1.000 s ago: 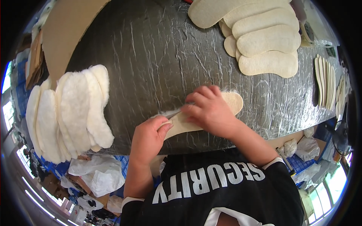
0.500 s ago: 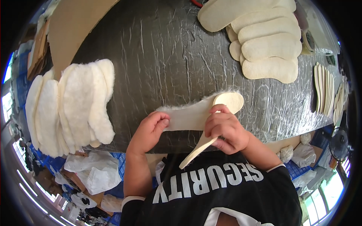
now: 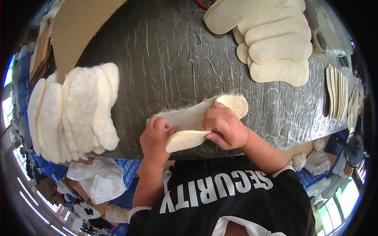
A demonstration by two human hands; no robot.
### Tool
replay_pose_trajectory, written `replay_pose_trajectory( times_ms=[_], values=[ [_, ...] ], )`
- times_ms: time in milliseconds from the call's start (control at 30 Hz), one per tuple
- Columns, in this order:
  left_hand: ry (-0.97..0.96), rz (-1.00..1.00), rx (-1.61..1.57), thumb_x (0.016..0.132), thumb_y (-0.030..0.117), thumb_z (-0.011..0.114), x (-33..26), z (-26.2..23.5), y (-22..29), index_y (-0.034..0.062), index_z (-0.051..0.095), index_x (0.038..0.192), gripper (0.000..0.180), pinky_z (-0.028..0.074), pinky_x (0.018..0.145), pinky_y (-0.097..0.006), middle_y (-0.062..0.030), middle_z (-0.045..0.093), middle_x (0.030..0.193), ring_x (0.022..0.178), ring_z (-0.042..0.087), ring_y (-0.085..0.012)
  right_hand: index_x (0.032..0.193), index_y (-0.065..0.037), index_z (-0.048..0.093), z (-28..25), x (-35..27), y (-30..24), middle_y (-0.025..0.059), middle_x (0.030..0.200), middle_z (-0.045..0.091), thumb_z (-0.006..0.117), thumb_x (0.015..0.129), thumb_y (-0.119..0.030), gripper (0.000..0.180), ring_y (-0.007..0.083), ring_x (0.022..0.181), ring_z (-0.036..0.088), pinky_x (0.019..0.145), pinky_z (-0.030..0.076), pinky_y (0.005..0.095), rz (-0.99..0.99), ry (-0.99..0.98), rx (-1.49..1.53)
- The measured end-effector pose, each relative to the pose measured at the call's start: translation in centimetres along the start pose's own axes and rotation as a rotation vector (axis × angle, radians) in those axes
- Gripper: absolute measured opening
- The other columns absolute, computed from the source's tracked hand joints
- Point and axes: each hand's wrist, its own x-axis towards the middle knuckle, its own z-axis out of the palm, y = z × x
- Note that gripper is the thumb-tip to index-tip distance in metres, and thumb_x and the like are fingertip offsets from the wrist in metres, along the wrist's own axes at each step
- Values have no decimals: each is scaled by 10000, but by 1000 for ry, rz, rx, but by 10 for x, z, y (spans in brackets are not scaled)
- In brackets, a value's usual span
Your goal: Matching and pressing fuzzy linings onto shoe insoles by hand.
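A fleece insole (image 3: 187,115) lies on the table in front of me, its smooth pale backing up and fluff showing along the far edge. My left hand (image 3: 155,137) is closed around its left end. Over it, my right hand (image 3: 224,125) pinches a cream felt insole (image 3: 188,140) by the middle. That felt piece is bent: its right end rests on the right end of the fleece, while its left end is lifted towards me, close to my left fingers. The right palm hides part of both pieces.
A row of fluffy fleece insoles (image 3: 80,110) lies at the left. Overlapping felt insoles (image 3: 279,49) are at the far right, with thin insoles standing in a row (image 3: 336,92) beyond. Brown cardboard (image 3: 80,27) is at the far left. The dark table covering (image 3: 161,63) is wrinkled.
The felt insole's free end has swung up and left, from pointing down at my body to beside my left hand. Both hands and the fleece have shifted slightly.
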Motion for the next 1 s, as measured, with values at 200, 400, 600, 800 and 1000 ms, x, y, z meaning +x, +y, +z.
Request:
replay_pose_trajectory(
  times_ms=[200, 400, 600, 800, 1000],
  values=[
    [166, 153, -34, 736, 113, 738, -2, 0, -7, 79, 582, 856, 200, 445, 524, -326, -47, 543, 656, 571, 561, -235, 819, -87, 469, -3, 4, 0, 54, 699, 522, 648, 751, -140, 199, 275, 619, 534, 595, 360, 371, 14, 23, -63],
    [-47, -262, -871, 785, 11, 657, -20, -2, -25, 16, 567, 1054, 284, 441, 718, -263, -62, 588, 868, 801, 570, -116, 836, -89, 487, 2, 8, 5, 51, 715, 526, 661, 750, -156, 206, 267, 622, 535, 584, 347, 370, 22, 10, -157],
    [-261, -191, -1141, 766, -25, 700, -13, -5, -12, -34, 562, 1162, 419, 442, 884, -271, -92, 604, 1123, 1018, 572, -147, 1051, -71, 526, -5, 10, 6, 78, 955, 586, 732, 674, -427, 558, 285, 878, 574, 787, 396, 410, 52, -10, -321],
    [-85, -71, -957, 825, 27, 695, 0, 0, -10, -21, 646, 1024, 211, 466, 756, -234, -100, 650, 1027, 876, 578, -99, 1287, -51, 409, -37, -12, 8, 126, 1202, 533, 746, 460, -618, 1057, 342, 1121, 499, 971, 331, 498, 261, -90, -549],
    [124, -314, -897, 879, 109, 673, 3, 12, -6, -39, 640, 1020, 208, 464, 714, -209, -47, 664, 900, 794, 581, -74, 1349, -81, 383, -38, -12, 1, 90, 1234, 515, 825, 397, -481, 1123, 291, 1140, 497, 974, 335, 484, 315, -218, -652]
  ],
)
